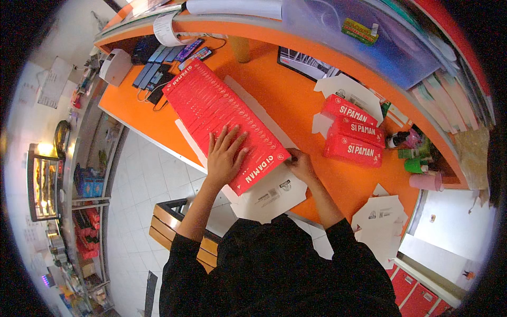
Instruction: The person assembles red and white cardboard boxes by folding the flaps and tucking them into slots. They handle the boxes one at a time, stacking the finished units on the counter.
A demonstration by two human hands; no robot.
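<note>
A long fanned stack of red printed cardboard cartons (211, 105) lies slantwise across the orange table. Beneath it, white unfolded card (269, 198) sticks out at both sides and at the near end. My left hand (226, 156) rests flat on the stack's near part, fingers spread. At the near right corner, my right hand (302, 166) has its fingers curled against the edge of the red cartons and appears to pinch it. The fingertips are partly hidden there.
Several folded red boxes (354, 140) are piled at the right beside white card flaps. More flat white cartons (379, 216) lie at the table's right edge. Phones (158, 63) and a white device (115, 67) sit at the far left. An orange shelf edge (237, 26) overhangs the back.
</note>
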